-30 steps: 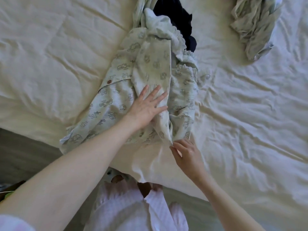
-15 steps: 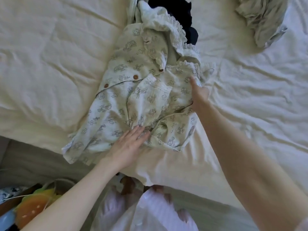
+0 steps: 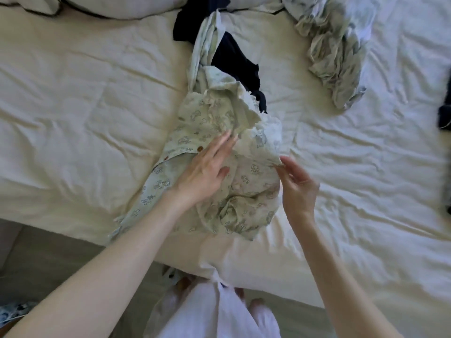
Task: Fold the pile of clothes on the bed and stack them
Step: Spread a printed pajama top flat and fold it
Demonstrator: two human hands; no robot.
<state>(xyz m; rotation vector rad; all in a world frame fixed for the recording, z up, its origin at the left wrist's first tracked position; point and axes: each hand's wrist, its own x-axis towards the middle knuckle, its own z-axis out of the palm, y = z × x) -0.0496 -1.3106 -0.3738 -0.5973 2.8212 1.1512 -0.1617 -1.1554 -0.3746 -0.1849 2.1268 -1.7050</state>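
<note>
A pale green printed pajama shirt point(image 3: 249, 191) with brown buttons and a lace collar lies crumpled near the bed's front edge. My left hand point(image 3: 207, 172) lies flat on its middle, fingers straight and pointing toward the collar. My right hand point(image 3: 297, 184) pinches the shirt's right edge between thumb and fingertips, just right of the folded-over part. A dark navy garment point(image 3: 234, 57) lies behind the shirt, partly under it. A second crumpled pale printed garment point(image 3: 334, 45) sits at the back right.
The cream bedsheet point(image 3: 85, 118) spreads wide to the left and right of the shirt. A dark item point(image 3: 445, 113) shows at the right edge. Pillows point(image 3: 117, 6) lie along the top. The grey floor point(image 3: 48, 259) and my feet are below the bed edge.
My left hand slid up from the shirt's hem to its middle. My right hand came back from the collar side and now pinches the right edge; the lower right part is bunched.
</note>
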